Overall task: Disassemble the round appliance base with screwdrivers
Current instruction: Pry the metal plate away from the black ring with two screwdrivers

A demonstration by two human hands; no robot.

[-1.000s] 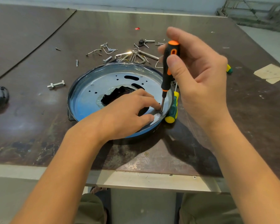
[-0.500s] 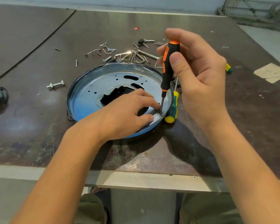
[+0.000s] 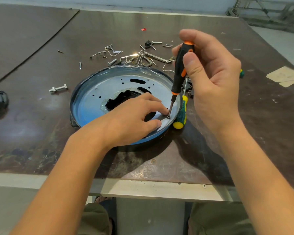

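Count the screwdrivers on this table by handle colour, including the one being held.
Black-and-orange screwdriver: 1, gripped by the right hand.
Green-and-yellow screwdriver: 2, one lying beside the round base, one showing only a handle end past the right hand, so probably a screwdriver.
Total: 3

Workshop or repair bench. Large dark worktable [image 3: 159,22], surface scratched, stained, worn. Bare metal edge strip [image 3: 143,189] along near side. Second similar tabletop [image 3: 20,31] butted at left.

Loose hardware strewn across far side: screws and bent wire clips [image 3: 115,51], bolt with nut [image 3: 58,88], flat metal bracket [image 3: 157,58].

Hand tools out: orange-black screwdriver [image 3: 179,65] in use, green-yellow screwdriver [image 3: 182,114] lying just beside stripped round appliance base [image 3: 95,99].

Taped paper patch [image 3: 285,76] on table surface. Metal frame rack [image 3: 268,9] on plain floor, far right corner.
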